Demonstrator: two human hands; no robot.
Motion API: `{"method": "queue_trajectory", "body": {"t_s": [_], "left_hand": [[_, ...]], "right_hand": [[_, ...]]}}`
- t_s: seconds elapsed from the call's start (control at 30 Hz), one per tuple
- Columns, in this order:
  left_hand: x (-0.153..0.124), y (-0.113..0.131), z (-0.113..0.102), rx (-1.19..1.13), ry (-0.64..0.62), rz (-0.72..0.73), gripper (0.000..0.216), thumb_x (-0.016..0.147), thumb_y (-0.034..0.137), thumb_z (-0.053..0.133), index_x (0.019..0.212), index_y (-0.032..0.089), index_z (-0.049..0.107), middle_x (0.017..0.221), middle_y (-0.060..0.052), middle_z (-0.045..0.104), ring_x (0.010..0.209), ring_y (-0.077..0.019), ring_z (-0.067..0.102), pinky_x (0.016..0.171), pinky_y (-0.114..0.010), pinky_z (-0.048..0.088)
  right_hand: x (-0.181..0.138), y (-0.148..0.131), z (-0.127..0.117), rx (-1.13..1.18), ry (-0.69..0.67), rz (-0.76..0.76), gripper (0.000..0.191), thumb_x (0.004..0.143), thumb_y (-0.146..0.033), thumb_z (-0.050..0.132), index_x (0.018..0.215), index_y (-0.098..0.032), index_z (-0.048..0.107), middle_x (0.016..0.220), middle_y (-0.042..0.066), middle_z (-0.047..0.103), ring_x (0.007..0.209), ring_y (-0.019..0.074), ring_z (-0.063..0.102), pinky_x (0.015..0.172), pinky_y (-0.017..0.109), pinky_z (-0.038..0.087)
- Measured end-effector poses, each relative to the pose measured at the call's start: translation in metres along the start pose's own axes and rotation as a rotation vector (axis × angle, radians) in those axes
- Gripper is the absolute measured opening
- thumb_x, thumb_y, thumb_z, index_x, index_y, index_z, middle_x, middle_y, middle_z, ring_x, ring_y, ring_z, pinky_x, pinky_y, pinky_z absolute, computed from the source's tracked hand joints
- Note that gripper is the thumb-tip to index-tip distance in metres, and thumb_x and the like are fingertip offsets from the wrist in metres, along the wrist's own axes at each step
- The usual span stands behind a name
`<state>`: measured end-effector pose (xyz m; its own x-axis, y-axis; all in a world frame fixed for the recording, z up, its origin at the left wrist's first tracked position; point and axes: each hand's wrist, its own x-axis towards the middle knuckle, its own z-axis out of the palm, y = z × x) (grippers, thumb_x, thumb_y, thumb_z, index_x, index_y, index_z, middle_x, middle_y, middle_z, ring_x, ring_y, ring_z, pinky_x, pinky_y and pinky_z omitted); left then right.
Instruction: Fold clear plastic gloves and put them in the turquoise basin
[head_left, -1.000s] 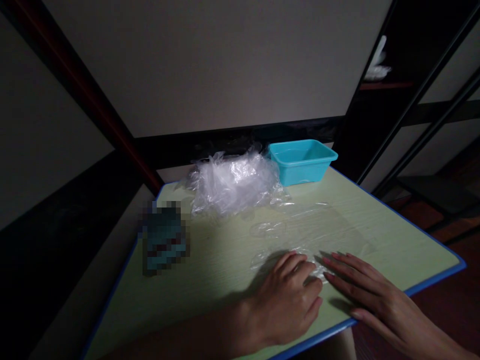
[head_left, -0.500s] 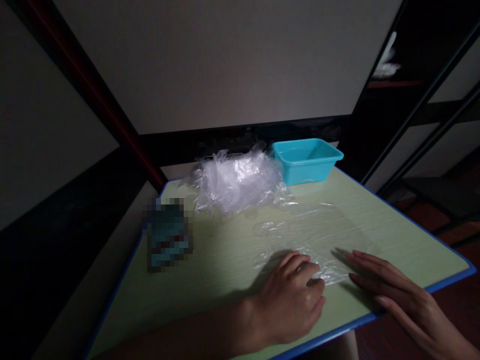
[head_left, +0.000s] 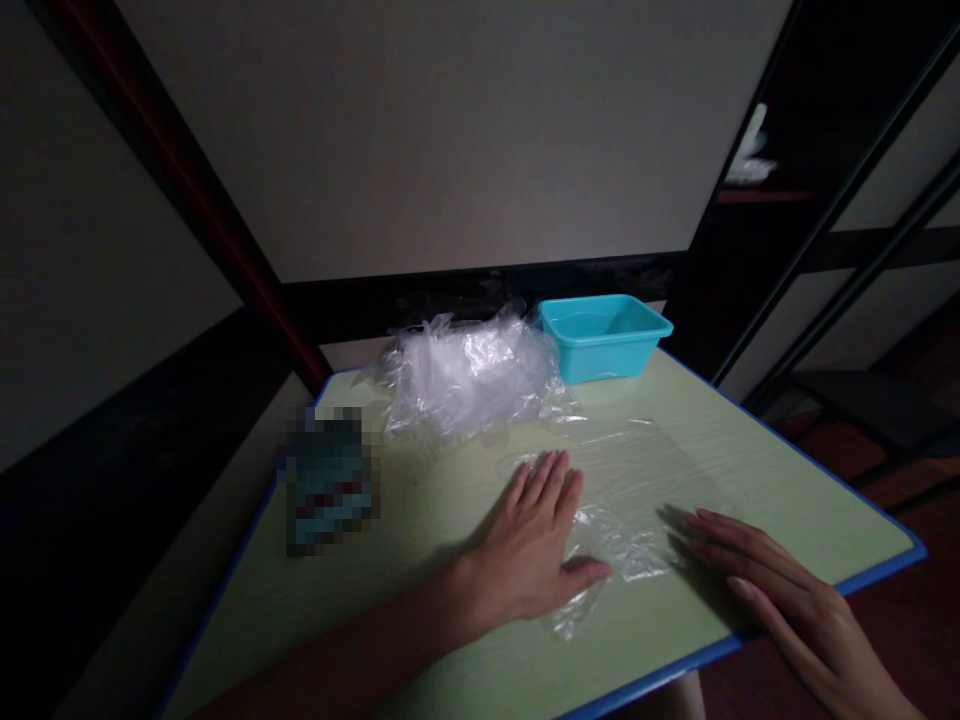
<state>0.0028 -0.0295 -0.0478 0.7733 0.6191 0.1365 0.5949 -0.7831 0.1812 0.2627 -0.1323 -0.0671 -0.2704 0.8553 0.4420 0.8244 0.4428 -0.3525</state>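
A thin clear plastic bag [head_left: 637, 470] lies spread on the pale green table [head_left: 427, 510]. My left hand [head_left: 529, 545] rests flat on the bag's left part, fingers stretched toward the far side and thumb out to the right. A crinkled corner of the bag shows below that thumb. At the bag's right edge is my right hand [head_left: 780, 590], its fingers extended and nothing held in them; whether the fingertips touch the bag I cannot tell. Behind the bag sits a heap of crumpled clear plastic bags [head_left: 476, 375].
A turquoise plastic basin [head_left: 611, 350] stands at the back right, beside the heap. On the left of the table is a blurred-out item [head_left: 330, 485]. The table has a blue edge [head_left: 870, 578], and a pale panel [head_left: 465, 140] rises behind it.
My left hand has moved left and away from me, and its curled fingers have straightened flat onto the bag. My right hand has hardly moved. The view has tilted slightly.
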Motion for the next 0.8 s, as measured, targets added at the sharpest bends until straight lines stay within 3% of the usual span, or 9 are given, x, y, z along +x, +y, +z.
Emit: {"method": "queue_trajectory", "body": {"t_s": [0.23,0.43,0.53,0.67,0.8], "left_hand": [[-0.003,0.0,-0.006,0.008,-0.098,-0.036,0.082,0.08,0.07,0.025,0.139,0.014,0.018,0.148,-0.012,0.007,0.134,-0.029,-0.001,0.108,-0.045,0.007],[-0.019,-0.003,-0.019,-0.013,-0.238,-0.052,0.083,0.079,0.063,0.041,0.141,0.017,0.011,0.148,-0.008,-0.001,0.134,-0.0277,-0.005,0.109,-0.045,0.005],[-0.024,-0.006,-0.025,-0.045,-0.278,-0.045,0.088,0.077,0.061,0.047,0.142,0.017,0.006,0.148,-0.008,-0.004,0.134,-0.0275,-0.005,0.109,-0.045,0.005],[-0.022,-0.009,-0.039,-0.106,-0.312,-0.062,0.092,0.075,0.056,0.054,0.141,0.016,0.004,0.147,-0.011,-0.005,0.134,-0.0281,0.0,0.108,-0.045,0.012],[-0.008,-0.017,-0.05,-0.124,-0.206,-0.082,0.08,0.074,0.042,0.061,0.139,0.016,0.021,0.147,-0.013,0.014,0.133,-0.0274,0.017,0.106,-0.041,0.021]], "right_hand": [[0.004,-0.002,-0.001,0.016,0.001,0.021,0.033,0.088,-0.026,0.042,0.119,-0.027,0.054,0.128,0.002,0.052,0.116,0.0242,0.049,0.092,0.045,0.045],[0.017,-0.009,-0.014,0.026,-0.075,0.058,0.037,0.088,-0.028,0.043,0.124,-0.027,0.051,0.137,0.003,0.041,0.121,0.0266,0.042,0.095,0.046,0.042],[0.04,-0.011,-0.022,0.017,-0.149,0.011,0.04,0.087,-0.029,0.045,0.127,-0.027,0.047,0.14,0.005,0.037,0.122,0.0261,0.042,0.095,0.044,0.043],[0.09,-0.002,-0.023,0.035,-0.246,-0.108,0.032,0.088,-0.029,0.045,0.118,-0.025,0.055,0.132,0.007,0.046,0.118,0.0227,0.046,0.096,0.042,0.042],[0.144,0.022,-0.006,0.055,-0.186,-0.193,0.027,0.088,-0.025,0.044,0.108,-0.017,0.059,0.114,0.011,0.059,0.105,0.0217,0.054,0.091,0.04,0.045]]}}
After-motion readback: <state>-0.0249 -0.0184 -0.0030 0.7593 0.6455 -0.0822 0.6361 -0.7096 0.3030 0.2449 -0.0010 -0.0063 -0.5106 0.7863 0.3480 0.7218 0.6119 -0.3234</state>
